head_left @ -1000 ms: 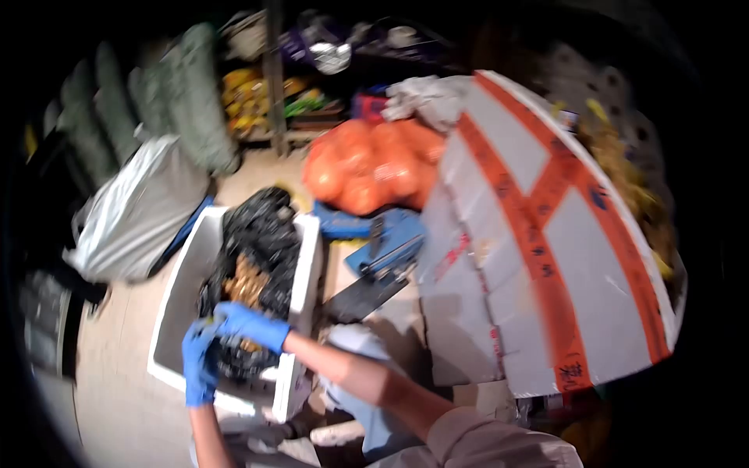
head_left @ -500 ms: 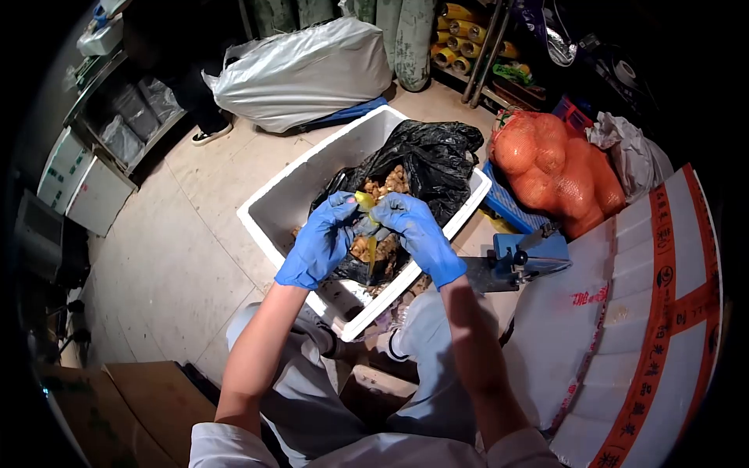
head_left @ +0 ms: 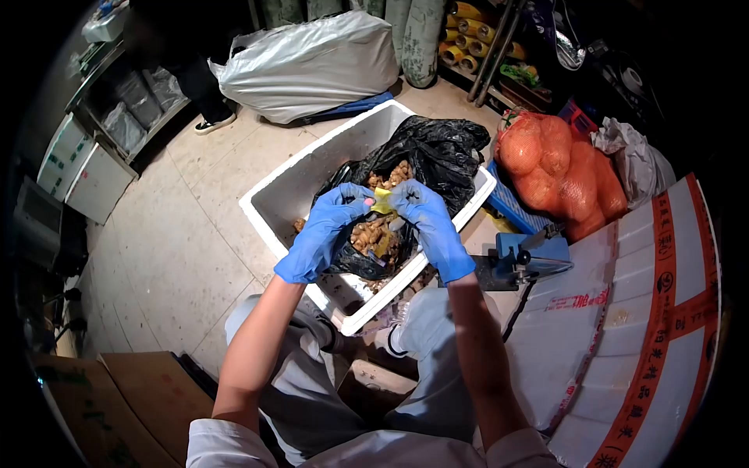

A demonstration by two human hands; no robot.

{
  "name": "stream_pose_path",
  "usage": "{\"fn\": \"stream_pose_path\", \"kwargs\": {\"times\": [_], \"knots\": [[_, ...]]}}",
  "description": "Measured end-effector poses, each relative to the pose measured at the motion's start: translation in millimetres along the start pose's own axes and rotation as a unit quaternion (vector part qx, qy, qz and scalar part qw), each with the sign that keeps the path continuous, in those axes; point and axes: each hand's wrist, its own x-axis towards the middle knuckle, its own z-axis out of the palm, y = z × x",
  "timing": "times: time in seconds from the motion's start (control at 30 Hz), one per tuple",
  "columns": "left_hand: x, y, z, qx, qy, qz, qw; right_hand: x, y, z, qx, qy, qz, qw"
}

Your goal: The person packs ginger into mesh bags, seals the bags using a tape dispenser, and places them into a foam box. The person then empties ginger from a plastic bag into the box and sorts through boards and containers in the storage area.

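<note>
Gloves, blue, cover both hands; the person sits at the near side with the arms reaching forward over a white foam box (head_left: pixel 312 173). Left hand (head_left: pixel 324 234): fingers bent inward, tips drawn together on the left edge of a small yellow piece (head_left: pixel 382 200). Right hand (head_left: pixel 433 230): fingers likewise curled, tips at the piece's right edge, apparently pinching it. Small pink spot at the left fingertips; cannot tell what it is.

Position: yellow piece lies between the two hands, above knobbly brown roots (head_left: pixel 374 236) that sit within a crumpled black plastic bag (head_left: pixel 441 152) in the box. Bag bunches up over the far right part of the box.

Surroundings: orange net bags (head_left: pixel 550 168) to the right, full white sack (head_left: pixel 312 66) on the far side.

Step in hand, as judged: two-handed fingertip work on the yellow piece, whose material is unclear. Next move, in my judgement, calls for a fine pinch from both hands, with the piece kept clear of the roots.
</note>
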Motion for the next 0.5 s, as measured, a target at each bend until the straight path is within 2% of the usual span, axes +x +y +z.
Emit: {"fn": "stream_pose_path", "kwargs": {"times": [0.03,0.1,0.13,0.2,0.27,0.33,0.43,0.47,0.5], "knots": [[0,0,0,0.020,0.005,-0.021,1.000,1,2,-1,0.000,0.000,0.001,1.000],[0,0,-1,0.040,0.009,-0.042,0.998,4,1,-1,0.042,0.024,-0.063,0.997],[0,-1,-2,0.060,-0.006,-0.054,0.997,2,-2,5,0.120,0.087,-0.029,0.989],[0,-1,-1,0.079,-0.022,-0.067,0.994,1,-10,10,0.124,0.089,-0.033,0.988],[-1,2,2,-0.020,0.007,-0.087,0.996,2,-8,9,0.128,0.090,-0.037,0.987],[5,-4,-7,-0.039,0.006,-0.081,0.996,4,0,6,-0.039,0.069,-0.068,0.995],[6,-5,-4,-0.070,0.017,-0.077,0.994,8,11,12,-0.112,0.069,-0.063,0.989],[5,-5,-1,-0.033,0.000,-0.074,0.997,9,17,13,-0.208,0.100,-0.115,0.966],[4,-5,1,0.004,-0.019,-0.069,0.997,9,16,13,-0.208,0.100,-0.114,0.966]]}}
